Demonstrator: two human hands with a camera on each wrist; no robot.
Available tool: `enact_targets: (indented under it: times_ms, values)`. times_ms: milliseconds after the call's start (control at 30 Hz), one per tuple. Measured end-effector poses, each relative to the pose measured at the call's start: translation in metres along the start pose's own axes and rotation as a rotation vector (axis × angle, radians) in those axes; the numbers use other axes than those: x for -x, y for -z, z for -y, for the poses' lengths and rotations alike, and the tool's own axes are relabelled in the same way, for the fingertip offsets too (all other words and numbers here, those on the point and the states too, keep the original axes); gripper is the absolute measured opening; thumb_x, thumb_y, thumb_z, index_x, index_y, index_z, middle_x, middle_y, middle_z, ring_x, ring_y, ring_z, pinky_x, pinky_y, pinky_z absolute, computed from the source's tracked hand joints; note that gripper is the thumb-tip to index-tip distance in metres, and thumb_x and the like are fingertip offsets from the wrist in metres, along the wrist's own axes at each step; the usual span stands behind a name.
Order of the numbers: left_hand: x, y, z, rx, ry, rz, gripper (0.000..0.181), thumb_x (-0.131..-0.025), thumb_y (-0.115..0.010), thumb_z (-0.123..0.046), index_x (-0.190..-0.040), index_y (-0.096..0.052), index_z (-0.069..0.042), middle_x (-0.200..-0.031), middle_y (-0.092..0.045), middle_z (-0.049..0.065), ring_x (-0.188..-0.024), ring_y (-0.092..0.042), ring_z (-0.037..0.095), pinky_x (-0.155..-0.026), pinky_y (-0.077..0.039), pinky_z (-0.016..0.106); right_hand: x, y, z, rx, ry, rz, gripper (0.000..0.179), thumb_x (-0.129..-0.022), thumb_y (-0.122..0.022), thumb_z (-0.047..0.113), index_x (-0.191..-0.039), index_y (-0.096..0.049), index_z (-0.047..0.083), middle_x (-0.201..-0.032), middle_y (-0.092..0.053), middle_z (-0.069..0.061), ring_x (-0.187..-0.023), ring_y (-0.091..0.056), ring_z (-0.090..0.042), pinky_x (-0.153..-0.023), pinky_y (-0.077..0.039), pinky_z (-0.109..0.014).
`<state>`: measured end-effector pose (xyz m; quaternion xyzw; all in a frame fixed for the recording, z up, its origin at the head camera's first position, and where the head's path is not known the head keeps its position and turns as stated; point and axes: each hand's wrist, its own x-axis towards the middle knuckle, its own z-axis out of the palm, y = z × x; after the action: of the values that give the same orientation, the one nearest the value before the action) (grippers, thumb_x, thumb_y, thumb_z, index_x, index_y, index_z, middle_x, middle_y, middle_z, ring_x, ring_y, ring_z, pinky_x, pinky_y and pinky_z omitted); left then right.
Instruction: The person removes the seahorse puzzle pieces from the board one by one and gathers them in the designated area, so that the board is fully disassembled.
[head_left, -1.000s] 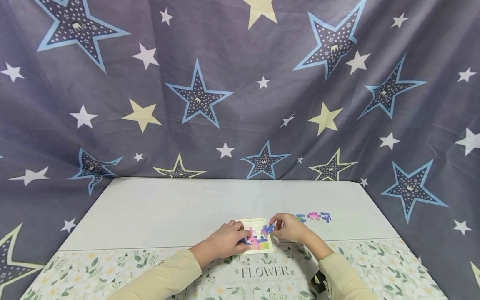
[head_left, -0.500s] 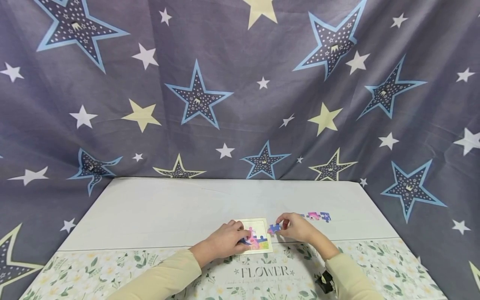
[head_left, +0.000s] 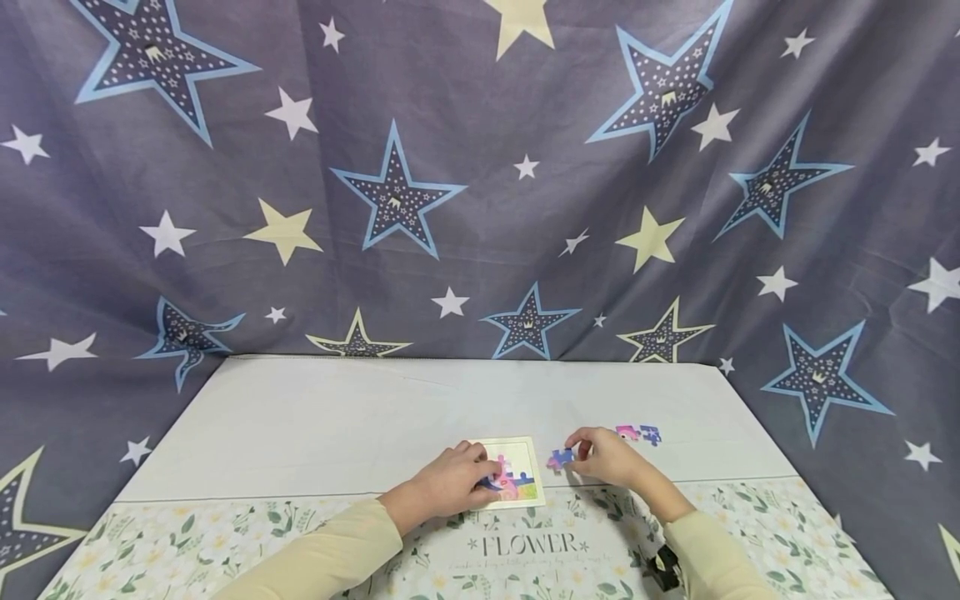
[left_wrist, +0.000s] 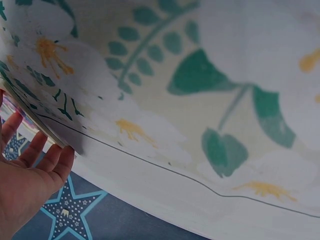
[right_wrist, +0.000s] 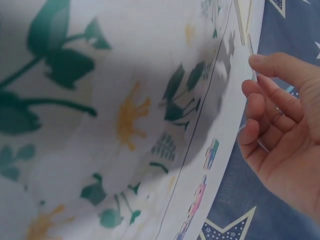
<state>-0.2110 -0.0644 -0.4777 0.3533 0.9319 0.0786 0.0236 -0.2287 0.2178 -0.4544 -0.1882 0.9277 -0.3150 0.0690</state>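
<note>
In the head view my left hand holds the left side of a pale puzzle tray. Several pink, blue and green pieces lie fitted in its front part, partly covered by the fingers. The left wrist view shows the fingertips against the tray's edge. To the right of the tray, my right hand pinches a blue and pink jigsaw piece between thumb and fingers. That piece is apart from the tray. In the right wrist view it is mostly hidden by the thumb and fingers.
Beyond the right hand, loose jigsaw pieces lie in a row: a pink one, a blue one and a green-blue one. A flowered cloth covers the table's front. A star-patterned curtain hangs behind.
My right hand has drawn the jigsaw piece rightward, from over the tray to the table beside it. The left hand and the tray have stayed put.
</note>
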Motion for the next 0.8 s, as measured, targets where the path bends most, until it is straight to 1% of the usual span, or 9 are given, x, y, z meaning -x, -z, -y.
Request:
enact_targets:
  times_ms: [167,433,667,800]
  values:
    - [0.0,0.0,0.0,0.002,0.009,0.025,0.047,-0.092,-0.049,-0.055,-0.128,-0.057,-0.025,-0.115,-0.053,0.0,-0.097,-0.046,0.012,-0.084,-0.042,0.032,0.003,0.003,-0.004,0.003,0.008,-0.009,0.024,-0.079,-0.073,0.013,-0.097,-0.063,0.001,-0.072,-0.055,-0.001,-0.057,-0.044,-0.008,-0.053,-0.039,-0.022]
    - [0.0,0.001,-0.001,-0.002,0.007,0.023,0.046,-0.092,-0.049,-0.054,-0.127,-0.057,-0.025,-0.113,-0.054,-0.001,-0.096,-0.046,0.011,-0.083,-0.043,0.032,0.008,0.008,-0.012,0.015,-0.003,-0.025,0.025,-0.079,-0.073,0.012,-0.098,-0.063,0.0,-0.072,-0.056,0.0,-0.056,-0.044,-0.007,-0.05,-0.039,-0.022]
    - [0.0,0.001,0.0,-0.01,0.011,0.023,0.046,-0.092,-0.049,-0.054,-0.127,-0.057,-0.025,-0.114,-0.053,-0.001,-0.096,-0.046,0.011,-0.083,-0.042,0.032,0.011,0.013,-0.021,0.019,0.033,-0.025,0.025,-0.079,-0.073,0.012,-0.099,-0.064,-0.001,-0.071,-0.057,0.0,-0.054,-0.042,-0.004,-0.049,-0.039,-0.022]
    - [-0.001,0.001,0.0,-0.008,0.013,0.035,0.047,-0.092,-0.049,-0.054,-0.128,-0.056,-0.025,-0.114,-0.053,-0.001,-0.097,-0.046,0.011,-0.084,-0.042,0.032,0.012,0.016,-0.026,0.015,0.054,-0.026,0.025,-0.079,-0.073,0.01,-0.097,-0.064,-0.003,-0.07,-0.057,0.0,-0.054,-0.043,-0.004,-0.049,-0.039,-0.021]
